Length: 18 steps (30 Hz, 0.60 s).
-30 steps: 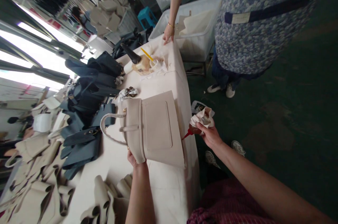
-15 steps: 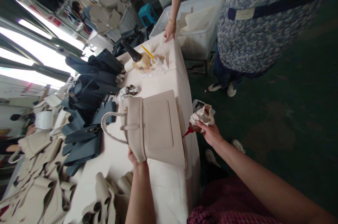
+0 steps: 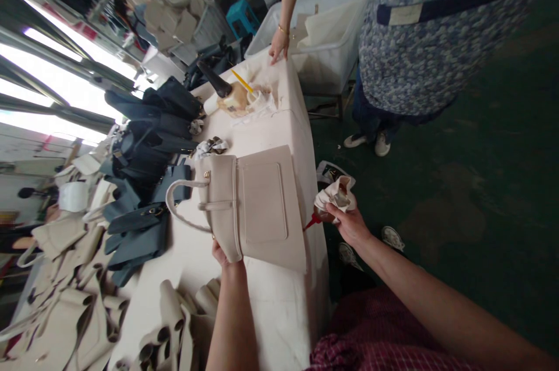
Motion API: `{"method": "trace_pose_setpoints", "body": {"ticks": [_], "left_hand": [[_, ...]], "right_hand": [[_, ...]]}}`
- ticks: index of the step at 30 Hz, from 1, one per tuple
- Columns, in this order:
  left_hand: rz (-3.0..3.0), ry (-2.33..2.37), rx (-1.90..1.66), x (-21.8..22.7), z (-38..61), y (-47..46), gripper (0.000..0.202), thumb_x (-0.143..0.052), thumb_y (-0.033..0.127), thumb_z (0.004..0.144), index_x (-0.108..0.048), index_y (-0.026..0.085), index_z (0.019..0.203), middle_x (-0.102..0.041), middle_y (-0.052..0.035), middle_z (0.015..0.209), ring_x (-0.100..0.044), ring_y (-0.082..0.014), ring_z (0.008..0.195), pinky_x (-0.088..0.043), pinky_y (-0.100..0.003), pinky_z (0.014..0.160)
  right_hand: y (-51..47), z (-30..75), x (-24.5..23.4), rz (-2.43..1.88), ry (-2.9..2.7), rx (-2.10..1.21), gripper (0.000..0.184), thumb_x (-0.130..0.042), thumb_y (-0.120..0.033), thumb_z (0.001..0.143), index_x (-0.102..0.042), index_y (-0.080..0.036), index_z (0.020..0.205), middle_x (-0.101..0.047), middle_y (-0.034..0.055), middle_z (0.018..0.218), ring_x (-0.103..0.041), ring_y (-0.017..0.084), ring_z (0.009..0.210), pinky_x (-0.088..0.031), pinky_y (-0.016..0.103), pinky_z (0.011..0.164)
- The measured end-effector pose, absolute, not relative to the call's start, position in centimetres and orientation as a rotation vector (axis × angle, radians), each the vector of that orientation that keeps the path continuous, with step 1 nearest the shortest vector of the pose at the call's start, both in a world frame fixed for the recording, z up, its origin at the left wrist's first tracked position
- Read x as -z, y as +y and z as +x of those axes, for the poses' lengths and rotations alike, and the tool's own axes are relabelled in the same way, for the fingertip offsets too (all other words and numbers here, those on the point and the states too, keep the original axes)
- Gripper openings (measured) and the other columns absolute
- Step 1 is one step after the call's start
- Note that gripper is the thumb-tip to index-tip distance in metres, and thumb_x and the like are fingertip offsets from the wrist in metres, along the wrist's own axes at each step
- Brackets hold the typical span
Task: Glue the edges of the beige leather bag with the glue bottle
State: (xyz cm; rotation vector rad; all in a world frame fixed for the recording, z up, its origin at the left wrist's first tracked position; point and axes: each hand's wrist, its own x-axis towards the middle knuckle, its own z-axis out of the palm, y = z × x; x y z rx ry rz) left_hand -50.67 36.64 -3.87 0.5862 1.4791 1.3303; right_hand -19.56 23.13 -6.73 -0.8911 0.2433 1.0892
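Two bare hands work at the near part of a white-covered worktable (image 3: 279, 313). The left hand (image 3: 222, 257) sits at the lower corner of a cream leather handbag (image 3: 262, 208), its fingers curled out of sight behind the bag, so the firmness of the hold cannot be seen. The bag's flat side, with its stitched rectangular panel, faces up, and its top handle (image 3: 183, 199) points left. The right hand (image 3: 347, 225) has its fingers closed round a squeeze bottle (image 3: 324, 214) wrapped in crumpled cloth (image 3: 339, 193). The bottle's red nozzle (image 3: 309, 223) points left, just beside the bag's right edge; whether it touches cannot be told.

The step in hand appears to be bringing that nozzle to the bag's edge, and the next move calls for a steady left hand and a small, controlled closing of the gap.

Farther along the table lie a crumpled tissue (image 3: 209, 148) and a black-tipped cone (image 3: 216, 80) beside a yellow stick (image 3: 241, 81). At the far end, a co-worker's hand (image 3: 278, 48) rests on the table edge near a plastic bin (image 3: 327, 39). Navy bag parts (image 3: 148, 138) are heaped left, with cream bag panels (image 3: 65, 313) near left.
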Motion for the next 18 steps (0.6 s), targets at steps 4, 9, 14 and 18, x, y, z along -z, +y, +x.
{"method": "trace_pose_setpoints", "body": {"ticks": [4, 9, 14, 18], "left_hand": [[0.498, 1.500, -1.421, 3.3, -50.1, 36.3, 0.013, -0.048, 0.024, 0.075, -0.054, 0.026, 0.065, -0.061, 0.0058, 0.053, -0.064, -0.0133, 0.063, -0.053, -0.020, 0.066], [0.412, 1.512, -1.460, 2.5, -49.4, 35.6, 0.031, -0.034, 0.013, 0.084, -0.051, 0.023, 0.061, -0.060, 0.0040, 0.051, -0.059, -0.0110, 0.053, -0.051, -0.017, 0.060], [0.363, 1.511, -1.449, 2.2, -49.2, 34.8, 0.037, -0.027, 0.011, 0.089, -0.052, 0.020, 0.064, -0.060, 0.0016, 0.053, -0.059, -0.0133, 0.057, -0.051, -0.021, 0.061], [0.331, 1.508, -1.453, 2.2, -49.5, 34.6, 0.039, -0.025, 0.012, 0.092, -0.052, 0.020, 0.065, -0.060, 0.0015, 0.054, -0.058, -0.0125, 0.058, -0.050, -0.021, 0.064]], "right_hand": [[21.2, -20.6, 6.8, -0.914, 0.203, -1.141, 0.054, -0.089, -0.020, 0.049, -0.061, -0.031, 0.093, -0.067, -0.0053, 0.086, -0.062, 0.013, 0.078, -0.050, 0.032, 0.076], [19.5, -21.7, 7.0, -0.933, 0.231, -1.185, 0.049, -0.090, -0.023, 0.048, -0.061, -0.030, 0.086, -0.065, -0.0057, 0.081, -0.062, 0.013, 0.076, -0.050, 0.030, 0.073], [19.7, -21.5, 7.3, -0.918, 0.227, -1.152, 0.050, -0.090, -0.021, 0.047, -0.060, -0.030, 0.086, -0.064, -0.0057, 0.081, -0.061, 0.014, 0.076, -0.050, 0.031, 0.075], [18.9, -21.9, 7.3, -0.919, 0.204, -1.203, 0.052, -0.090, -0.021, 0.049, -0.060, -0.029, 0.090, -0.066, -0.0039, 0.086, -0.062, 0.015, 0.080, -0.049, 0.032, 0.079]]}}
